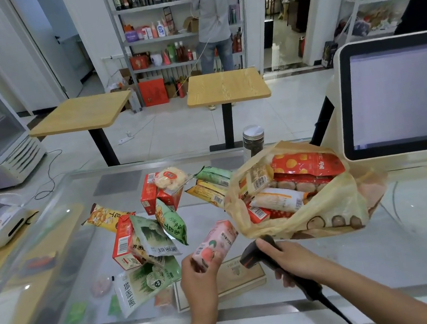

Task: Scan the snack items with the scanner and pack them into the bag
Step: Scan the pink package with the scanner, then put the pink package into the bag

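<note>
My left hand grips a pink snack box by its lower end, tilted up toward the bag. My right hand holds a black handheld scanner, its head just right of the box. A yellowish plastic bag lies open on the glass counter, with several packets inside. Left of it is a pile of loose snacks: red cartons, green pouches and a yellow packet.
A white checkout screen stands at the right. A receipt printer sits at the counter's left. A dark jar stands behind the bag. Two wooden tables and a person at shelves are beyond the glass counter.
</note>
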`<state>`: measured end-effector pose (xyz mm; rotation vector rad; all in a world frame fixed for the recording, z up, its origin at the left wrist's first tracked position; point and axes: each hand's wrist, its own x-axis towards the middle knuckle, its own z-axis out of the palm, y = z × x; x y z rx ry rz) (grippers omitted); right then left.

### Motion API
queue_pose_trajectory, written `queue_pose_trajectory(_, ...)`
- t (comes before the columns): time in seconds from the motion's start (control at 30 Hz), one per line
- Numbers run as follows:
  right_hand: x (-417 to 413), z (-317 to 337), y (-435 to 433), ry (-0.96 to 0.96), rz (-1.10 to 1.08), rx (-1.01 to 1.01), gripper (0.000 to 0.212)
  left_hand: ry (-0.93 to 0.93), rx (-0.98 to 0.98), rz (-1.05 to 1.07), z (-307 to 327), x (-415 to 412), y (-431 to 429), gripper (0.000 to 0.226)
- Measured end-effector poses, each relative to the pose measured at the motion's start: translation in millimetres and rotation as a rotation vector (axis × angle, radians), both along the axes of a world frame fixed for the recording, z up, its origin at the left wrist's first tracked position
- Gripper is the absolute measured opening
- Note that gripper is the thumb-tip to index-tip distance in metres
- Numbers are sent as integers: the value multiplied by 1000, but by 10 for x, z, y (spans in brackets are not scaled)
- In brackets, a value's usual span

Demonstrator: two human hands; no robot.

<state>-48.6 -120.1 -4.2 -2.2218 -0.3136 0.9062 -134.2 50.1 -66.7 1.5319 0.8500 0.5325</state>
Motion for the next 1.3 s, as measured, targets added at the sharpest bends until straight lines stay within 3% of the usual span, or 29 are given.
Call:
queue_pose_trajectory(0.13,-68,23,-30,-619,93,-367,52,-67,1,86,140,-70,-46,35)
queue_pose_trajectory(0.17,-79,47,-29,-697,87,-380,51,-107,18,97,210,-79,-74,36)
queue_pose_trajectory(0.23,-62,124,-19,-759,31,-208,45,-197,66,89,391,-72,-139,41)
queue_pose_trajectory(0.3,13,255,34,-619,-120,122,42,-293,104,29,591,-16,-220,43)
queue_pose_trajectory(0.4,165,487,164,-86,-291,552,50,-369,189,-126,807,171,-380,44)
queue_pose_trajectory(0.47,251,595,180,144,-355,733,41,-346,206,-263,913,324,-470,43)
queue_pose_trajectory(0.57,405,671,79,110,-512,851,29,-251,275,-438,945,535,-456,36)
queue_pose_trajectory(0.67,595,697,-2,-16,-624,861,38,-41,389,-296,827,784,-280,53)
queue_pose_trajectory(0.77,760,761,48,-141,-612,798,34,226,415,-233,829,982,-116,51)
queue_pose_trajectory(0.9,928,688,266,-264,-472,512,35,56,232,-288,896,1074,-77,46)
queue_pose_trajectory(1.0,1003,587,443,-383,-332,261,56,20,253,-246,890,1058,-71,53)
queue_pose_trajectory(1.17,1013,566,674,-688,-80,-228,61,-10,291,-258,904,1016,-100,57)
queue_pose_trajectory(1.3,1013,507,805,-740,-7,-325,66,-31,289,-301,917,1019,-67,67)
